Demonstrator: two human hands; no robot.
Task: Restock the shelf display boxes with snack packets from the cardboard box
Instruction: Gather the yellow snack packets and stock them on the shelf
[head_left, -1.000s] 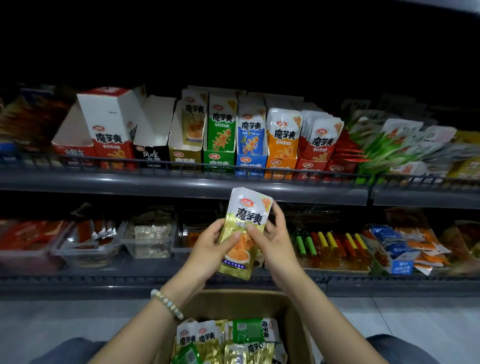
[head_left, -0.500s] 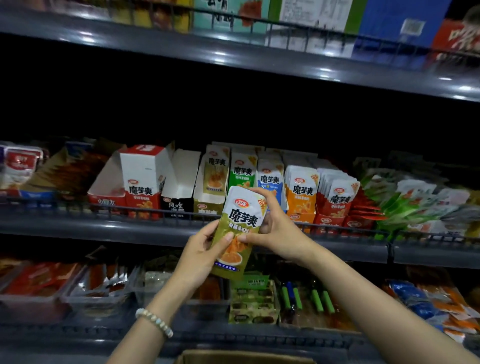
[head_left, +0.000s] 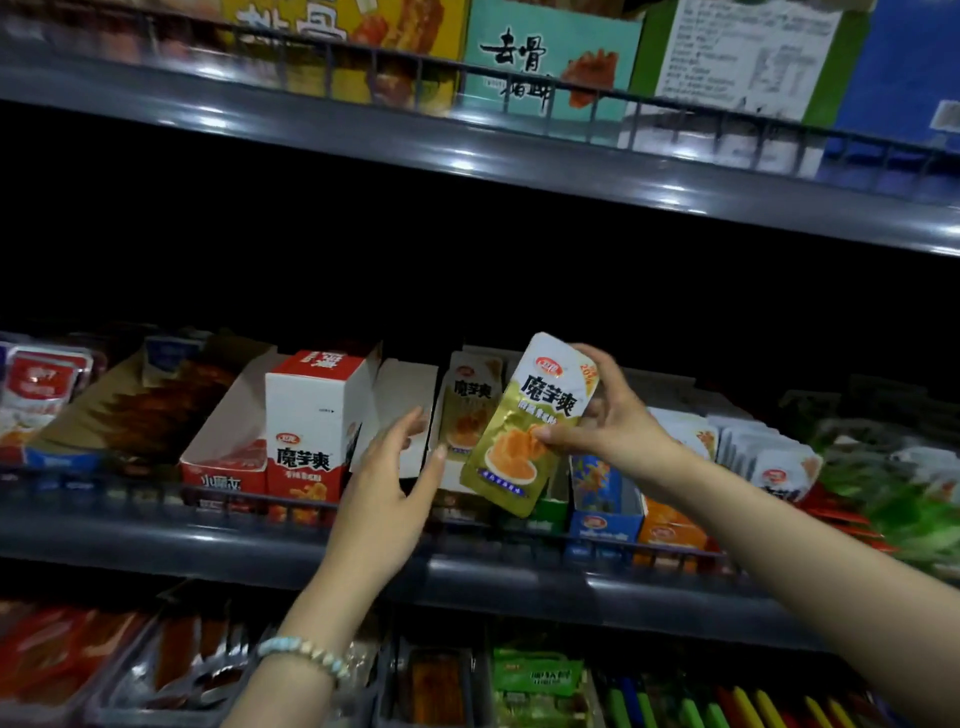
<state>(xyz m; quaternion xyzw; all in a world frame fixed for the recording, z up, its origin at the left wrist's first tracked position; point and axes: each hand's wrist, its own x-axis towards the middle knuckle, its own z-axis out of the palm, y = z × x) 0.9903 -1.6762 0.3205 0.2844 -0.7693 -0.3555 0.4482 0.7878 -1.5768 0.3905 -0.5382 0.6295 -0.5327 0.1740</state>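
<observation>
Gold snack packet (head_left: 524, 431) held tilted, top leaning right, in front of the middle shelf (head_left: 208, 540); it overlaps a display box (head_left: 470, 400) showing a matching gold packet; right hand (head_left: 608, 415) grips it, thumb on its face, fingers curled behind the right edge; left hand (head_left: 389, 488) open, fingers straight, just left of the packet, before an open white box (head_left: 400, 405); bead bracelet (head_left: 306, 652) on that wrist; red-and-white carton (head_left: 311, 415) further left.

Grey wire-fronted shelf (head_left: 156, 540) carries a row of open snack display boxes (head_left: 306, 415).
</observation>
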